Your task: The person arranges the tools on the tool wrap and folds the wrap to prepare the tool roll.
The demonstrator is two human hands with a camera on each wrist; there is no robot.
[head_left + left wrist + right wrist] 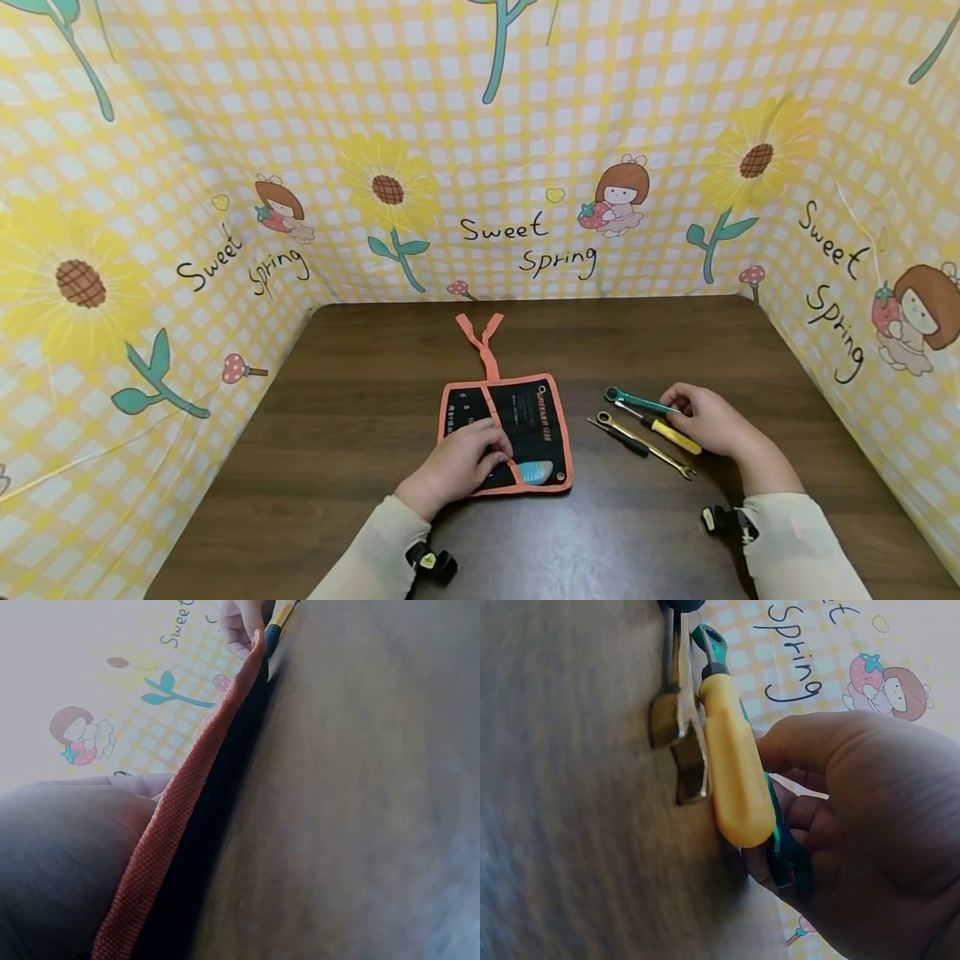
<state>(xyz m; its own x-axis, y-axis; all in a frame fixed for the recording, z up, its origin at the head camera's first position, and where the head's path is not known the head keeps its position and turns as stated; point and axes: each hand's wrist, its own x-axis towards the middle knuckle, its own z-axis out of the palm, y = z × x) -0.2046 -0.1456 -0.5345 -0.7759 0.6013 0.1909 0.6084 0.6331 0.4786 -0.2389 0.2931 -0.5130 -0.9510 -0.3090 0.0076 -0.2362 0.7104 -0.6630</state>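
Observation:
A black tool pouch (528, 417) with orange trim lies flat on the table. My left hand (468, 458) rests over it and pinches the orange band across its pocket; the fingertips are partly hidden. A light blue object (535, 472) shows in the pouch beside that hand. To the right, my right hand (708, 417) pinches a green ratchet wrench (637, 400) near one end, thumb and fingers around it in the right wrist view. Close beside that wrench lie a yellow-handled screwdriver (675, 435), a gold ratchet wrench (660, 454) and a black-handled screwdriver (628, 440).
The pouch's orange tie straps (487, 354) stretch toward the back of the brown table (360, 367). A yellow checked cloth (465, 150) with printed flowers encloses the back and both sides. Each wrist carries a small black camera.

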